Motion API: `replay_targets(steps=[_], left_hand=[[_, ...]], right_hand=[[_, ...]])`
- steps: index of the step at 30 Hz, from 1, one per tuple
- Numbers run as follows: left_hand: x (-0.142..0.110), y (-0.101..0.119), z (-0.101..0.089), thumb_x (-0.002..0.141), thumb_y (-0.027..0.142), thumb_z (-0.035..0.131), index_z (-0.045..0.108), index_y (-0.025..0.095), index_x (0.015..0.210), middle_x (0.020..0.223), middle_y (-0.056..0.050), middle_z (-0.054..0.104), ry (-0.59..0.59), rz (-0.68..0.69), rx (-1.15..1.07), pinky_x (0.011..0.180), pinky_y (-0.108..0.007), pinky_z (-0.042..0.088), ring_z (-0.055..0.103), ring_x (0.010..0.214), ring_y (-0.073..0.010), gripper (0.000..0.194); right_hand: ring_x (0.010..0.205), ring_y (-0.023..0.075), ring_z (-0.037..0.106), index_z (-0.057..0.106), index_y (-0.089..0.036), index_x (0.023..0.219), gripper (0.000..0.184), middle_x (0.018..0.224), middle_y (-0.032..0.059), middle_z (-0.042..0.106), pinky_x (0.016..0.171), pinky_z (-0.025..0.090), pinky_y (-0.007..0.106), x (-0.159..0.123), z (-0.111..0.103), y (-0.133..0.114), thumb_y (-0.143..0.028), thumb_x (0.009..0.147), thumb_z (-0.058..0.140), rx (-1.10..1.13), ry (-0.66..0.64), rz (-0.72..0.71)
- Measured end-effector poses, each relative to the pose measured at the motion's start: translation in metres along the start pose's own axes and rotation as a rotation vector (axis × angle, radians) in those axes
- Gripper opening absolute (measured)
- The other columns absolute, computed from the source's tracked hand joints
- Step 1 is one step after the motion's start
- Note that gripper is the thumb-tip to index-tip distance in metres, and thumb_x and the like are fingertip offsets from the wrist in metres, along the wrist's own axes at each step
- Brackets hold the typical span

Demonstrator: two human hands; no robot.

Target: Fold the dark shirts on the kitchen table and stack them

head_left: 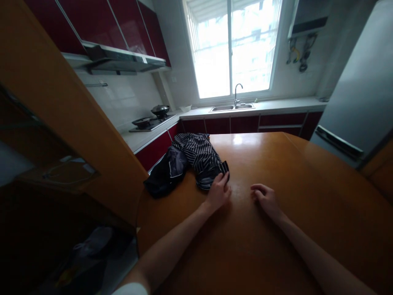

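Observation:
A black garment with white stripes lies crumpled on the wooden table. My left hand is at its near right end, fingers bent on the dark, striped edge, which appears pinched between them. Just left of the stripes, a plain black and dark grey cloth spreads towards the table's left edge; whether both are one piece I cannot tell. My right hand rests on the tabletop to the right, apart from the cloth. Its fingers curl loosely with a gap between them, and nothing shows in them.
Behind the table runs a counter with a sink and tap under a window. Back left, a lidded pan and another pan stand on the stove. A fridge stands right; a wooden frame borders the left.

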State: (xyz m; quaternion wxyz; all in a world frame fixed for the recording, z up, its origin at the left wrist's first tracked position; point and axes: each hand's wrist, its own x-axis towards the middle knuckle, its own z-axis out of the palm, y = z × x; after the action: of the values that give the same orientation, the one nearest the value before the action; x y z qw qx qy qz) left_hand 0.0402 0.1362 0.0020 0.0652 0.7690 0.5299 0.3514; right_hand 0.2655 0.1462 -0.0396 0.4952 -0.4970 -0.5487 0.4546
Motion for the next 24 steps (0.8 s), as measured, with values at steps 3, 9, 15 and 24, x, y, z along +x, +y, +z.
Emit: replay_targets(steps=[3, 9, 15, 24], left_hand=[[-0.023, 0.039, 0.002, 0.092, 0.020, 0.055, 0.044, 0.015, 0.151, 0.129, -0.015, 0.063, -0.245, 0.267, -0.136, 0.102, -0.033, 0.051, 0.063, 0.119, -0.0245, 0.061], [-0.042, 0.058, -0.016, 0.096, 0.020, 0.049, 0.061, 0.025, 0.135, 0.089, -0.003, 0.076, -0.301, 0.609, -0.210, 0.080, -0.026, 0.057, 0.072, 0.079, -0.0154, 0.041], [-0.005, -0.026, -0.016, 0.093, 0.017, 0.050, 0.065, 0.022, 0.126, 0.127, -0.010, 0.066, 0.207, -0.045, -0.019, 0.111, -0.046, 0.044, 0.060, 0.124, -0.0253, 0.036], [0.024, -0.086, 0.015, 0.101, 0.049, 0.041, 0.048, 0.021, 0.148, 0.150, -0.016, 0.050, -0.048, -0.323, 0.249, 0.118, -0.056, 0.025, 0.039, 0.144, -0.0364, 0.055]], right_hand=[[0.073, 0.0216, 0.067, 0.070, -0.014, 0.104, 0.038, 0.090, 0.0098, 0.073, 0.067, 0.055, 0.034, 0.011, -0.005, 0.009, -0.034, 0.076, 0.054, -0.026, 0.152, -0.087], [0.092, 0.0267, 0.069, 0.071, -0.012, 0.105, 0.040, 0.103, 0.0150, 0.074, 0.087, 0.056, 0.042, 0.030, -0.018, 0.020, -0.036, 0.079, 0.053, -0.088, 0.273, -0.123], [0.101, 0.0249, 0.069, 0.073, -0.015, 0.099, 0.031, 0.108, 0.0135, 0.073, 0.095, 0.054, 0.041, 0.039, -0.020, 0.023, -0.031, 0.080, 0.053, -0.228, 0.199, -0.196], [0.113, 0.0265, 0.062, 0.069, -0.017, 0.122, 0.037, 0.121, 0.0122, 0.070, 0.104, 0.045, 0.043, 0.088, -0.021, 0.016, -0.031, 0.088, 0.060, -0.677, -0.049, -0.354]])
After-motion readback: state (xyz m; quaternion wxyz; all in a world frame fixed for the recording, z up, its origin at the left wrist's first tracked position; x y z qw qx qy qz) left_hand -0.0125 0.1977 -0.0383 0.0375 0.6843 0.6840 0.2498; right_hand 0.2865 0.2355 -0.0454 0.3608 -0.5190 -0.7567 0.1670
